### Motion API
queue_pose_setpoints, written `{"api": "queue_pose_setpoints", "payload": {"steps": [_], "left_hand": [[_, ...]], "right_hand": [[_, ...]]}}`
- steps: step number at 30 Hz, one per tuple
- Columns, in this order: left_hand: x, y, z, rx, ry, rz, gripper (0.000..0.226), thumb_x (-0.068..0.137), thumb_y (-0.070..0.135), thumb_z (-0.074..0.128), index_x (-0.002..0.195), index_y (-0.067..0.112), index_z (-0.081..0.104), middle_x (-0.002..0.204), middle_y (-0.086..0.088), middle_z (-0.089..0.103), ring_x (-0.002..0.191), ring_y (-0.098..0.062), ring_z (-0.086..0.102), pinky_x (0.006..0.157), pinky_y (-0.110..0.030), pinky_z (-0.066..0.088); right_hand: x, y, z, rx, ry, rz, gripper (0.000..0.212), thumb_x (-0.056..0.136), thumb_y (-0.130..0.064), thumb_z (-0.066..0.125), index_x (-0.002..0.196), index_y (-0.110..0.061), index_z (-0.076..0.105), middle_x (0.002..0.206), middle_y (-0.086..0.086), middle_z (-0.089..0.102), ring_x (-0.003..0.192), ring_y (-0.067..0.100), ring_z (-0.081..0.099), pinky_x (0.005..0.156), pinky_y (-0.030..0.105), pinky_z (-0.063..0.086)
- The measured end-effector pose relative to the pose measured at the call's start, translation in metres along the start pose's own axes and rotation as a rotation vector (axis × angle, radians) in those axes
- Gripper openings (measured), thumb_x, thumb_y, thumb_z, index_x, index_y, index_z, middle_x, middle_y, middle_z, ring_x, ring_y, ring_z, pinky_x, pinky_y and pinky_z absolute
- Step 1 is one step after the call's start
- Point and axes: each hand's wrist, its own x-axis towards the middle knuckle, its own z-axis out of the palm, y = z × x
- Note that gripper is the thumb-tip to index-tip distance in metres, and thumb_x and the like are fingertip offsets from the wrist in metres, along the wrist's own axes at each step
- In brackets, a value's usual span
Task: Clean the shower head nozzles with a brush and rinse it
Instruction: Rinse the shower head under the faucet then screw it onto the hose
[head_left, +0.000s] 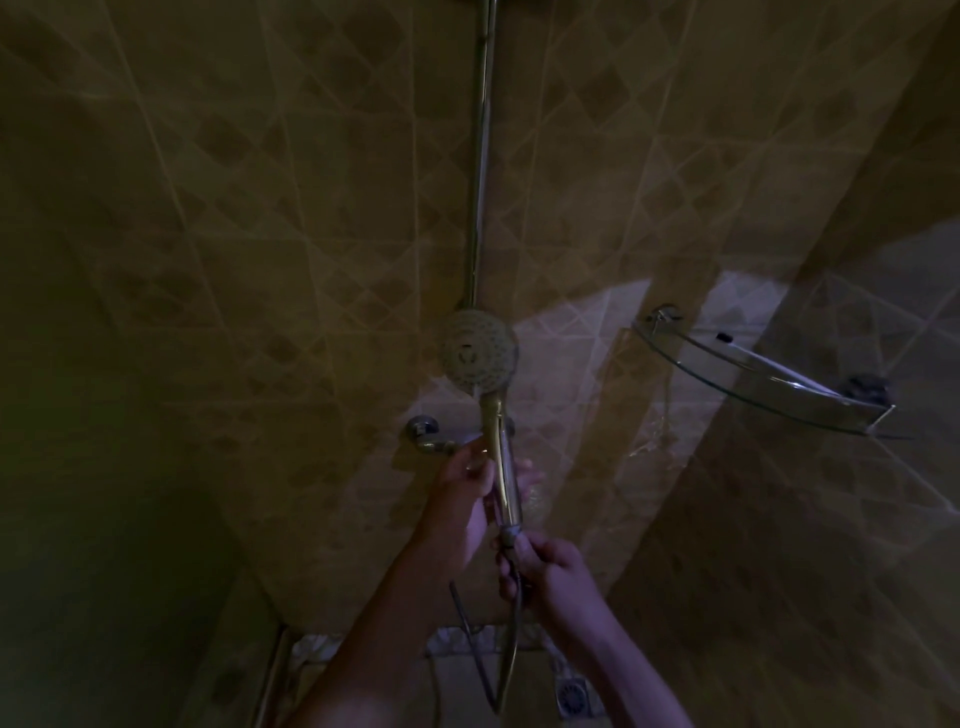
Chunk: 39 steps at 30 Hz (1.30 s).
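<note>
Holding the shower head (480, 352) upright in front of the tiled wall (234, 208), the person is turning its round nozzle face toward the camera, just below the foot of the vertical riser pipe (482, 156). The left hand (462, 499) is curling its fingers around the middle of the chrome handle, while the right hand (550, 566) is gripping the base of the handle where the hose (511, 644) is joining it. The hose is looping down toward the floor drain (571, 693). A wall tap (431, 439) is showing just behind the left hand. A glass corner shelf (753, 374) is hanging on the wall, well apart to the right.
</note>
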Motion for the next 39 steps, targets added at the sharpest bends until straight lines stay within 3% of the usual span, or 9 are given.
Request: {"api": "queue_pose_setpoints", "payload": {"steps": [4,7,11,13,19,24,29,35,39], "left_hand": [[-0.003,0.003,0.009,-0.044,0.006,-0.08,0.044,0.088,0.028,0.052,0.126,0.005,0.047,0.11,-0.031,0.061,0.097,-0.04,0.066,0.076,-0.041,0.053],[-0.003,0.002,0.011,0.066,0.073,-0.003,0.034,0.09,0.01,0.057,0.121,0.002,0.048,0.11,-0.029,0.061,0.093,-0.032,0.065,0.073,-0.037,0.053],[-0.006,0.006,0.005,0.159,0.115,0.028,0.027,0.088,-0.002,0.056,0.115,-0.004,0.057,0.107,-0.015,0.059,0.094,-0.02,0.053,0.089,-0.036,0.04],[-0.007,0.008,0.002,0.188,0.111,0.023,0.031,0.088,-0.006,0.054,0.118,-0.005,0.058,0.089,-0.007,0.062,0.085,-0.017,0.053,0.082,-0.03,0.042],[-0.01,0.013,-0.005,0.086,0.113,0.022,0.019,0.089,-0.011,0.05,0.105,-0.006,0.059,0.08,-0.022,0.066,0.069,-0.028,0.07,0.06,-0.033,0.057],[-0.009,0.009,-0.004,0.056,0.1,0.028,0.027,0.096,-0.007,0.041,0.12,-0.011,0.05,0.089,-0.024,0.066,0.073,-0.028,0.071,0.069,-0.037,0.06],[-0.008,0.002,0.007,0.157,0.119,0.054,0.012,0.092,0.003,0.055,0.104,0.002,0.055,0.081,-0.014,0.06,0.066,-0.018,0.064,0.063,-0.026,0.055],[-0.008,-0.002,0.007,0.361,0.148,0.053,0.027,0.083,-0.008,0.064,0.102,0.008,0.056,0.092,-0.017,0.055,0.075,-0.018,0.065,0.066,-0.022,0.055],[-0.007,0.002,0.007,0.256,0.104,0.018,0.02,0.089,-0.014,0.051,0.094,0.004,0.057,0.076,-0.008,0.065,0.079,-0.025,0.062,0.089,-0.043,0.051]], "right_hand": [[-0.001,-0.001,0.001,0.021,-0.016,-0.002,0.024,0.099,-0.015,0.049,0.079,-0.008,0.061,0.067,0.009,0.054,0.056,0.016,0.045,0.057,0.028,0.034],[-0.002,0.0,0.001,0.004,-0.013,-0.005,0.023,0.099,-0.015,0.049,0.082,-0.007,0.062,0.065,0.004,0.056,0.056,0.013,0.047,0.055,0.023,0.036],[-0.002,0.004,0.001,0.007,0.007,0.021,0.025,0.099,-0.015,0.048,0.081,-0.005,0.062,0.064,0.005,0.056,0.056,0.014,0.047,0.056,0.025,0.036],[-0.002,0.007,0.001,0.007,0.005,0.024,0.028,0.099,-0.016,0.048,0.075,-0.007,0.061,0.064,0.008,0.054,0.056,0.016,0.045,0.055,0.027,0.033],[0.0,0.009,0.001,0.035,-0.03,0.001,0.029,0.095,-0.027,0.053,0.073,-0.013,0.065,0.068,0.015,0.051,0.056,0.017,0.045,0.057,0.028,0.035],[0.002,0.014,0.008,0.063,-0.033,0.0,0.027,0.088,-0.033,0.056,0.071,-0.014,0.065,0.067,0.015,0.05,0.055,0.019,0.044,0.056,0.03,0.034],[0.001,0.012,0.009,-0.005,0.008,-0.003,0.029,0.09,-0.033,0.055,0.069,-0.015,0.066,0.065,0.008,0.056,0.057,0.017,0.048,0.056,0.029,0.035],[0.0,0.012,0.009,0.0,0.019,-0.007,0.033,0.098,-0.024,0.052,0.07,-0.014,0.066,0.063,0.006,0.057,0.054,0.015,0.048,0.053,0.026,0.036],[0.001,0.013,0.009,0.008,0.024,-0.004,0.032,0.098,-0.023,0.052,0.07,-0.014,0.066,0.064,0.008,0.056,0.055,0.016,0.048,0.054,0.028,0.035]]}}
